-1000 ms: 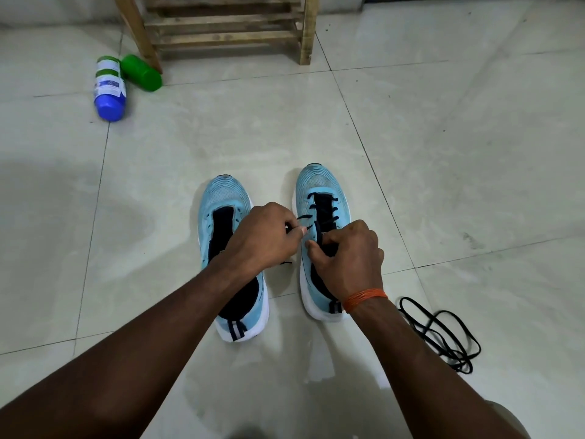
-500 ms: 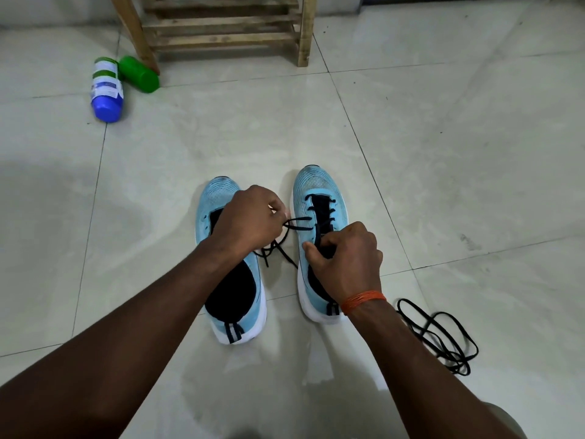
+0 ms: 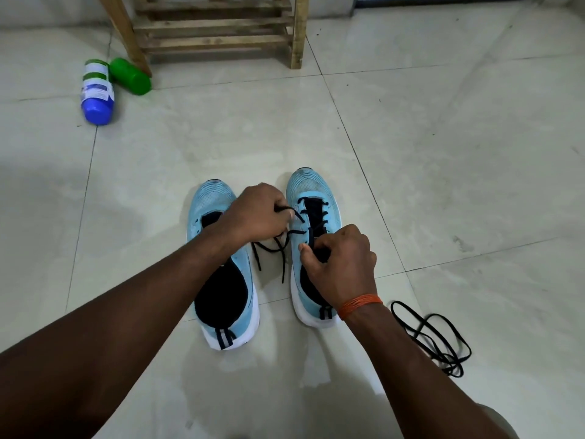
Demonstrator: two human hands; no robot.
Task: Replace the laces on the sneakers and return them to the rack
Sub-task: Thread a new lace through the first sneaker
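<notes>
Rack (image 3: 218, 30) is cut off up top. Both sneakers sit on the floor; my right hand (image 3: 340, 264) covers the right sneaker (image 3: 311, 191) tongue, gripping it. Left hand (image 3: 256, 213) pinches the lace (image 3: 286, 248); ends dangle between shoes.

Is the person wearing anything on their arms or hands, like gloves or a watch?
No gloves and no watch. Both arms are bare, with no sleeves showing. The left hand has nothing on it that can be seen. The right hand has an orange thread band wound several times around the wrist. No rings can be seen on either hand.
</notes>
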